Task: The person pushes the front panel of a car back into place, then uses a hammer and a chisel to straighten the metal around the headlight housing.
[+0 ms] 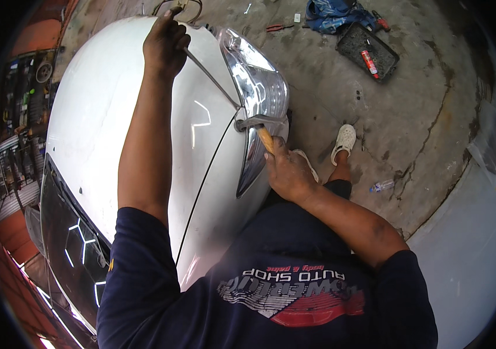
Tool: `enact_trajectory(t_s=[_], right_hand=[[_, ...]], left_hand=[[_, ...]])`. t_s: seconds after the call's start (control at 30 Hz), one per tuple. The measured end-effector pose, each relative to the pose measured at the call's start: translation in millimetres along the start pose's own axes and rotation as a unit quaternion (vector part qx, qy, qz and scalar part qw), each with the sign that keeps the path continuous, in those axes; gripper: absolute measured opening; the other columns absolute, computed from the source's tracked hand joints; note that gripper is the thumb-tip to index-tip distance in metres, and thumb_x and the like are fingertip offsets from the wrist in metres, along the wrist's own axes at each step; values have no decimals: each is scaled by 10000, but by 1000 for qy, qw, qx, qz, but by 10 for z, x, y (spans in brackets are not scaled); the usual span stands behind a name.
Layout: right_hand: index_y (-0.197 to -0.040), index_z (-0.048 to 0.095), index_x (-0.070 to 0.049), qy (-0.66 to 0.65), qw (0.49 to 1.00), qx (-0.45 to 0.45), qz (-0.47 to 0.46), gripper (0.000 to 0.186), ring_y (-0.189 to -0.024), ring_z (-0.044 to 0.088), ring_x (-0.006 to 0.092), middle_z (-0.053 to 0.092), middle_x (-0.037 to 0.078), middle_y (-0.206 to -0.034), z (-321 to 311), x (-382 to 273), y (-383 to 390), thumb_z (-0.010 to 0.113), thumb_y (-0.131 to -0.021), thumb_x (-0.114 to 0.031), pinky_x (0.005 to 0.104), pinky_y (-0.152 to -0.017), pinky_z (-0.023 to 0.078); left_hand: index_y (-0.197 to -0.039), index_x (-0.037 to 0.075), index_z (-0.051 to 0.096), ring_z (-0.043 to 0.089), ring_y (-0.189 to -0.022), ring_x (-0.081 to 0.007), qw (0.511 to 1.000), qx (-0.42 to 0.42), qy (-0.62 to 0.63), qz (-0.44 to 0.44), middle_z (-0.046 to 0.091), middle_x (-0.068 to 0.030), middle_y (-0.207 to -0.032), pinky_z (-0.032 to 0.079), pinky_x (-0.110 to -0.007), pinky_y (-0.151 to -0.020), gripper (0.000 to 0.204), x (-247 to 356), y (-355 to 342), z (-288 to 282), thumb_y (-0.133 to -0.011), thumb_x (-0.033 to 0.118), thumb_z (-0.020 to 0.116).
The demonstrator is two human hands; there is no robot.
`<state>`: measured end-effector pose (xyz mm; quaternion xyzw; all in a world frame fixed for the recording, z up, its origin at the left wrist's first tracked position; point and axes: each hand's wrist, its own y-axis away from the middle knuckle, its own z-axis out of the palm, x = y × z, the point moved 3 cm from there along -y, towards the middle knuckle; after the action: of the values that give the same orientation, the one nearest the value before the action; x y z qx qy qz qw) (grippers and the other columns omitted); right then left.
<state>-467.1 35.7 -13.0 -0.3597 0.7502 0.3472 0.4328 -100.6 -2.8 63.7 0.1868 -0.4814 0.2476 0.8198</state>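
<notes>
At 11 o'clock, the left hand (166, 49) wraps around a metal rod (212, 77), its tip beside the headlight (259, 84) at 12 o'clock; toward 3 o'clock, the right hand (291, 174) grips a wooden-handled hammer (266, 139), its head near that tip.

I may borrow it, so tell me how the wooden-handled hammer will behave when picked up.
The hammer probably feels head-heavy, as its head looks metal and its handle wooden. It should stay stiff, since the handle looks solid.
</notes>
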Motion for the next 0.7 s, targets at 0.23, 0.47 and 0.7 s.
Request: enact_trajectory(t_s=[0.23,0.47,0.7], right_hand=[[-1344,422,82,69,992,-81,60,455,-771,651,530,667,331,-876,61,83,16,539,-1006,-199,580,-747,521],[-1346,431,76,51,998,-36,7,464,-769,664,523,674,330,-869,138,139,71,547,-1005,-217,572,-726,533],[-1339,460,58,45,998,-30,31,468,-784,666,525,678,334,-919,-66,126,27,532,-1025,-281,564,-758,541]], left_hand=[[-1281,-31,550,307,-576,-77,1000,15,-10,1,308,47,-669,266,-231,-500,332,-2,43,77,-1052,209,568],[-1271,-31,556,307,-574,-76,999,36,-32,9,305,47,-670,270,-232,-505,319,18,59,121,-1055,204,561],[-1280,-35,558,292,-556,-79,997,1,-81,14,305,41,-666,263,-246,-507,327,101,135,511,-1045,192,572]])
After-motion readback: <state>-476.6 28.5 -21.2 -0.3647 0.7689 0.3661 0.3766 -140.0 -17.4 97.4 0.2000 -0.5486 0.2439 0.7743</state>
